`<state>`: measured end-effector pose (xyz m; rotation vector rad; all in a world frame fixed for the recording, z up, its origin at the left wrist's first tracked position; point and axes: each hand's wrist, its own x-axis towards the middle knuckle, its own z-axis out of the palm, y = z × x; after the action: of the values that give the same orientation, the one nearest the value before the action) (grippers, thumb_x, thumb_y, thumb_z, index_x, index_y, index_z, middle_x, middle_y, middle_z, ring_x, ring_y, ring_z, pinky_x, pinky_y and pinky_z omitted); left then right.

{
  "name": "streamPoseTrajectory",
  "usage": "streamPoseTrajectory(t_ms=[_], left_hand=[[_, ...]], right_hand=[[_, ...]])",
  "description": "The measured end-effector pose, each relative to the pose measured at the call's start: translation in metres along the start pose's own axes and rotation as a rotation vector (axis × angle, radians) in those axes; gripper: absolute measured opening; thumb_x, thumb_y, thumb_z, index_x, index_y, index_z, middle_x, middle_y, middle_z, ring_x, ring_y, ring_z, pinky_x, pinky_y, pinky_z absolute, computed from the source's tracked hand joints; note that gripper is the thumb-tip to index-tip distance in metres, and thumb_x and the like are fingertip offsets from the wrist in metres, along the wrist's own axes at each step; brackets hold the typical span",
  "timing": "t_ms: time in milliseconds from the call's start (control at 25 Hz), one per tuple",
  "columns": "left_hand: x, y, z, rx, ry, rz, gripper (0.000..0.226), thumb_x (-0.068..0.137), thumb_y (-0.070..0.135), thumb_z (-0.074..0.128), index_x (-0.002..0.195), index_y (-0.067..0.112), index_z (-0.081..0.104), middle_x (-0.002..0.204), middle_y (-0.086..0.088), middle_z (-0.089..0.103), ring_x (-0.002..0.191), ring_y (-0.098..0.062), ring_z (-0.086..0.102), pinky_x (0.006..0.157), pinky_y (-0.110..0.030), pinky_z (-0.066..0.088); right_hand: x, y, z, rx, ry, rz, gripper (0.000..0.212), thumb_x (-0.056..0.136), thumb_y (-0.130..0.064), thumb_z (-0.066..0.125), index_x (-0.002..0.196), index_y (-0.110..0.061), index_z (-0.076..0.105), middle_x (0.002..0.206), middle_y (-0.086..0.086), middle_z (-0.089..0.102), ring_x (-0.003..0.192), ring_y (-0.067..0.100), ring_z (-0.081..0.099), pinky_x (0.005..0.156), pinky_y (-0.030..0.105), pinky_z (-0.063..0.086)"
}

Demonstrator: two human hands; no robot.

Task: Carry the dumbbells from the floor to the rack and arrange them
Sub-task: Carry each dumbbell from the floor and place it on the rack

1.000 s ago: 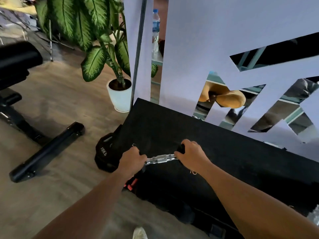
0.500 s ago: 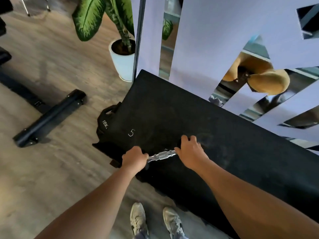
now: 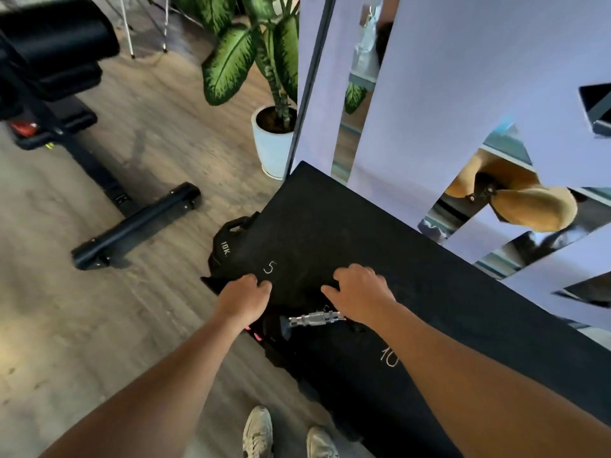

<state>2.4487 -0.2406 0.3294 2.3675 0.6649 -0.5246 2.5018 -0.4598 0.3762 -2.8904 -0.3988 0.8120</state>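
A dumbbell with a chrome handle (image 3: 313, 319) and black ends lies on the black rack (image 3: 429, 309) near its front left edge; its ends blend into the dark surface. Chalk marks "5" and "10" are written on the rack top. My left hand (image 3: 243, 299) hovers just left of and above the handle, fingers loosely curled, holding nothing. Over the rack top, just beyond the handle's right end, is my right hand (image 3: 360, 292), with relaxed, spread fingers and nothing in it. Neither hand grips the dumbbell.
A black weight marked "10K" (image 3: 228, 246) sits on the wooden floor at the rack's left end. A black bench (image 3: 66, 94) with a floor bar (image 3: 135, 226) stands to the left. A potted plant (image 3: 271, 140) and a white cut-out partition (image 3: 446, 94) stand behind the rack. My shoes (image 3: 284, 434) are below.
Both hands gripped the chrome handle before; now they have let go and moved off it toward the far side. The dumbbell lies on the rack by itself.
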Motion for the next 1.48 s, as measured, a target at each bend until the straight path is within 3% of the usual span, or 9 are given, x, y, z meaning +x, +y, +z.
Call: streamPoseTrajectory(t_ms=[120, 240, 360, 520, 600, 680, 840, 1040, 1480], left_hand=[[-0.039, 0.003, -0.064, -0.066, 0.121, -0.025, 0.042, 0.099, 0.042, 0.037, 0.089, 0.011, 0.063, 0.096, -0.011, 0.065, 0.095, -0.031, 0.062, 0.088, -0.044, 0.047], [-0.100, -0.026, -0.114, -0.011, 0.249, -0.056, 0.036, 0.104, 0.037, 0.040, 0.113, 0.012, 0.064, 0.108, -0.011, 0.065, 0.104, -0.031, 0.063, 0.091, -0.044, 0.048], [-0.172, -0.072, -0.145, -0.065, 0.359, -0.193, 0.046, 0.107, 0.044, 0.038, 0.129, 0.010, 0.060, 0.124, -0.013, 0.067, 0.114, -0.035, 0.063, 0.096, -0.045, 0.049], [-0.296, -0.157, -0.163, -0.082, 0.492, -0.358, 0.050, 0.108, 0.047, 0.032, 0.122, 0.008, 0.060, 0.125, -0.013, 0.066, 0.114, -0.035, 0.060, 0.092, -0.040, 0.044], [-0.359, -0.202, -0.160, -0.096, 0.529, -0.438, 0.065, 0.100, 0.060, 0.023, 0.116, 0.009, 0.059, 0.122, -0.012, 0.067, 0.108, -0.034, 0.061, 0.088, -0.039, 0.045], [-0.422, -0.252, -0.148, -0.129, 0.584, -0.539, 0.077, 0.091, 0.072, 0.015, 0.115, 0.014, 0.060, 0.125, -0.011, 0.068, 0.107, -0.033, 0.063, 0.088, -0.039, 0.047], [-0.577, -0.348, -0.100, -0.190, 0.716, -0.799, 0.070, 0.096, 0.068, 0.019, 0.121, 0.018, 0.062, 0.129, -0.011, 0.067, 0.117, -0.035, 0.061, 0.099, -0.043, 0.049], [-0.762, -0.446, -0.021, -0.266, 0.763, -1.010, 0.083, 0.089, 0.066, 0.010, 0.126, 0.013, 0.062, 0.130, -0.011, 0.065, 0.115, -0.035, 0.060, 0.093, -0.040, 0.047], [-1.018, -0.592, 0.106, -0.658, 1.015, -1.449, 0.034, 0.108, 0.020, 0.029, 0.123, 0.007, 0.055, 0.126, -0.019, 0.063, 0.115, -0.040, 0.061, 0.092, -0.043, 0.047]], right_hand=[[-0.009, -0.047, -0.038, 0.037, -0.008, -0.164, 0.056, 0.099, -0.064, 0.043, 0.128, -0.021, 0.063, 0.125, 0.003, 0.065, 0.118, 0.026, 0.060, 0.103, 0.051, 0.045], [-0.032, -0.110, -0.066, 0.137, -0.036, -0.350, 0.073, 0.097, -0.070, 0.039, 0.150, -0.021, 0.050, 0.145, 0.004, 0.059, 0.126, 0.026, 0.058, 0.106, 0.047, 0.046], [-0.067, -0.173, -0.073, 0.151, -0.074, -0.567, 0.067, 0.103, -0.062, 0.036, 0.147, -0.014, 0.053, 0.144, 0.010, 0.058, 0.127, 0.029, 0.056, 0.102, 0.040, 0.043], [-0.138, -0.270, -0.046, 0.054, -0.143, -0.806, 0.057, 0.102, -0.063, 0.036, 0.126, -0.018, 0.061, 0.122, 0.002, 0.068, 0.117, 0.026, 0.062, 0.088, 0.037, 0.046], [-0.182, -0.318, -0.021, 0.012, -0.168, -0.902, 0.074, 0.096, -0.073, 0.037, 0.145, -0.020, 0.055, 0.145, 0.001, 0.060, 0.133, 0.025, 0.055, 0.106, 0.043, 0.044], [-0.234, -0.363, 0.007, -0.051, -0.203, -1.024, 0.079, 0.095, -0.074, 0.037, 0.155, -0.023, 0.045, 0.158, 0.002, 0.047, 0.144, 0.025, 0.045, 0.117, 0.044, 0.036], [-0.374, -0.445, 0.086, -0.169, -0.305, -1.234, 0.078, 0.095, -0.074, 0.041, 0.154, -0.024, 0.046, 0.160, 0.005, 0.046, 0.144, 0.027, 0.045, 0.115, 0.040, 0.037], [-0.545, -0.510, 0.210, -0.304, -0.394, -1.465, 0.077, 0.094, -0.074, 0.042, 0.153, -0.024, 0.049, 0.158, 0.005, 0.048, 0.142, 0.027, 0.047, 0.112, 0.039, 0.039], [-0.823, -0.633, 0.427, -0.527, -0.589, -1.841, 0.084, 0.087, -0.080, 0.042, 0.145, -0.022, 0.058, 0.152, 0.006, 0.056, 0.141, 0.028, 0.050, 0.111, 0.037, 0.041]])
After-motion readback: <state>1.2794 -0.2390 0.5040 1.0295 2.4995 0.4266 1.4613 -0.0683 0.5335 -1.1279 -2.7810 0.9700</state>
